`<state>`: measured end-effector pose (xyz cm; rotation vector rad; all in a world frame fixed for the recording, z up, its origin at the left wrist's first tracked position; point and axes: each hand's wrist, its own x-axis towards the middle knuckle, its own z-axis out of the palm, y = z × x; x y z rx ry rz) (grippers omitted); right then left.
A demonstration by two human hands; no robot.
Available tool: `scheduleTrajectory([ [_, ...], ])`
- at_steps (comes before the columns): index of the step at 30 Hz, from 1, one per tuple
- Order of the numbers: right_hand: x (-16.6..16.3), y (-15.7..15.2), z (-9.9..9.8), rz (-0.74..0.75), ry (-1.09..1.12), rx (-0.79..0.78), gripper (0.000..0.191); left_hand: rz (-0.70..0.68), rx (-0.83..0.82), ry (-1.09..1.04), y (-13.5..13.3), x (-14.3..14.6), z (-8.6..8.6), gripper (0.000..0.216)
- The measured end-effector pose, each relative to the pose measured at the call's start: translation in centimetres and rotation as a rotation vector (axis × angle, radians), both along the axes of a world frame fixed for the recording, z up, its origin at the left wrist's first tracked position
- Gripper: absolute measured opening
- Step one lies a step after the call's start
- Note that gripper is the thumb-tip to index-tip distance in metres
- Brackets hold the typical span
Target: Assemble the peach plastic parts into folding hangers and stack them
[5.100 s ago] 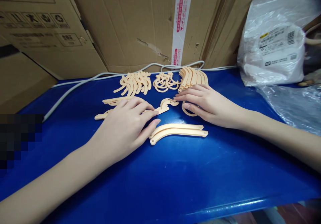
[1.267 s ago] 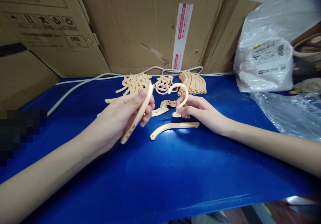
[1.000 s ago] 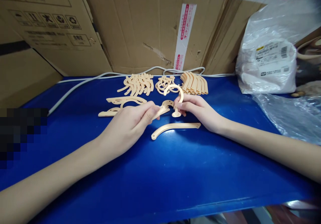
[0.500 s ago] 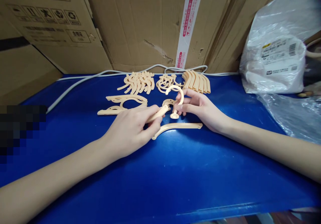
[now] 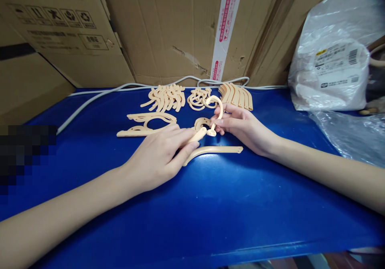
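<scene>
My left hand point(image 5: 159, 154) is closed on a curved peach plastic arm piece point(image 5: 199, 134), whose tip sticks out past my fingers just above the blue table point(image 5: 210, 217). My right hand point(image 5: 240, 126) pinches a peach plastic hook point(image 5: 217, 105) upright, and the hook's round foot touches the tip of that arm piece. A second curved arm piece point(image 5: 212, 151) lies flat just in front of both hands. Another short curved part point(image 5: 202, 122) lies behind the joined tips.
Piles of peach parts lie at the back: curved strips point(image 5: 166, 98), hooks point(image 5: 197, 98), stacked arms point(image 5: 237, 96). Two shaped pieces point(image 5: 144, 124) lie left. A grey cable point(image 5: 96, 98) runs along cardboard boxes point(image 5: 168, 28). Plastic bags point(image 5: 331, 68) sit right.
My left hand lowered its arm piece from raised to near the table. My right hand brought the hook's foot against the arm's tip. The view shifted slightly.
</scene>
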<state>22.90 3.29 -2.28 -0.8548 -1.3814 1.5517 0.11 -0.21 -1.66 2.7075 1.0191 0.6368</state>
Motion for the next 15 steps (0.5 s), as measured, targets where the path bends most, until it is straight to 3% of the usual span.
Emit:
scheduleTrajectory([
  [15, 0.10, 0.05, -0.03, 0.004, 0.028, -0.031, 0.041, -0.045, 0.078, 0.049, 0.30, -0.38, -0.08, 0.036],
])
